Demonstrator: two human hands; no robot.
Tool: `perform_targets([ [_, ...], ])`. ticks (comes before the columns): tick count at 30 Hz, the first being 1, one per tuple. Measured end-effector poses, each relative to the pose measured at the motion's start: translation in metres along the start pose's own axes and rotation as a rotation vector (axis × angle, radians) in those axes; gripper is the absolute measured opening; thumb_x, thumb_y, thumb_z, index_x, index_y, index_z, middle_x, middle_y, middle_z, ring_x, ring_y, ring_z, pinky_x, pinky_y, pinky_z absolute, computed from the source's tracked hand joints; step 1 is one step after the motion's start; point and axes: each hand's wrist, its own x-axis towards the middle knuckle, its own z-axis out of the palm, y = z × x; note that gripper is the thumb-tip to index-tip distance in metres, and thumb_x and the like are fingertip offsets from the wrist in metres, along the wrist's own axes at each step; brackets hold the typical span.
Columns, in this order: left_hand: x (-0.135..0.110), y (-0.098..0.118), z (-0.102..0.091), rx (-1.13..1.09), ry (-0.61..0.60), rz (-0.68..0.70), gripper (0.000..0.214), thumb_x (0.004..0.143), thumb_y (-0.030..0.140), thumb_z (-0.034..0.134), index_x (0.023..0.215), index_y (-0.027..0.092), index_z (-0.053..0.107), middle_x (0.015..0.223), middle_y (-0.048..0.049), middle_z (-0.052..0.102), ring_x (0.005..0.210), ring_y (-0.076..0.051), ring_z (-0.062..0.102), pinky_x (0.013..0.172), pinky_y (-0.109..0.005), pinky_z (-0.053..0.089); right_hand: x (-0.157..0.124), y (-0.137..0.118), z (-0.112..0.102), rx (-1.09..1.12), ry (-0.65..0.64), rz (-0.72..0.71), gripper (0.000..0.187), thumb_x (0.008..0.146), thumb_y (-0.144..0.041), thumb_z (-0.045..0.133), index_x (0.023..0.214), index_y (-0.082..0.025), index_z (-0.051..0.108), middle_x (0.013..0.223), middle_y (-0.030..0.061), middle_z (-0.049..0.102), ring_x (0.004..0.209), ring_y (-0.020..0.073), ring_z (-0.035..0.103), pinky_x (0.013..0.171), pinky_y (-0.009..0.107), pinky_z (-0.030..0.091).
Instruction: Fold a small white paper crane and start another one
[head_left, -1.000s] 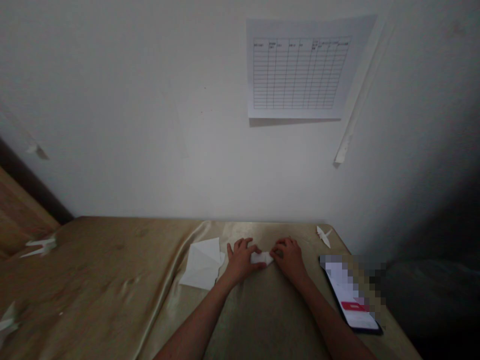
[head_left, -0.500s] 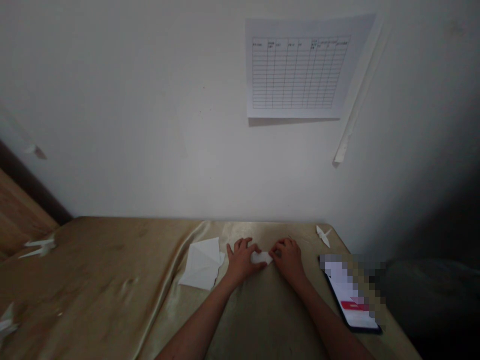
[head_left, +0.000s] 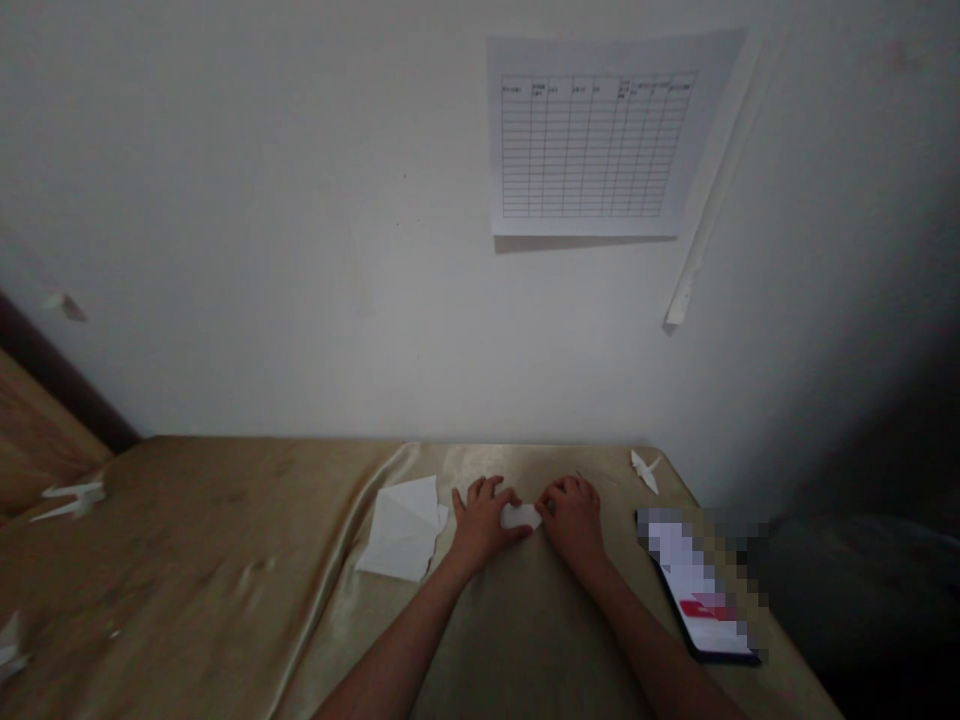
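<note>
fingers (head_left: pixel 513 497) hold the small folded paper (head_left: pixel 517 516) between them.

Looks like somebody's home to me, can't totally rule out a small office tho
Table (head_left: pixel 187 580) with a shiny gold-brown cloth (head_left: pixel 390 640) on it, right by a plain white wall (head_left: pixel 270 250), phone (head_left: pixel 697 600) just lying there. Only officey bit is the printed grid sheet (head_left: pixel 585 150) up on the wall.

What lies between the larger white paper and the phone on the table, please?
From the larger white paper to the phone, the head view shows the left hand, a small white paper and the right hand.
</note>
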Motion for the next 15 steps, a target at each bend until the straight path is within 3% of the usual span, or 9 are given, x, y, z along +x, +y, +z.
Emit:
perform_targets([
  [15,-0.0009,-0.0016,0.0016,0.008,0.003,0.018,0.043,0.077,0.058,0.068,0.114,0.038,0.063,0.151,-0.0009,0.041,0.145,-0.034,0.024,0.113,-0.072,0.003,-0.0022,-0.0061,-0.0017,-0.043,0.014,0.002,0.011,0.086,-0.03,0.063,0.09,-0.023,0.07,0.107,0.0092,0.065,0.112,0.0266,0.048,0.103,0.043,0.028],
])
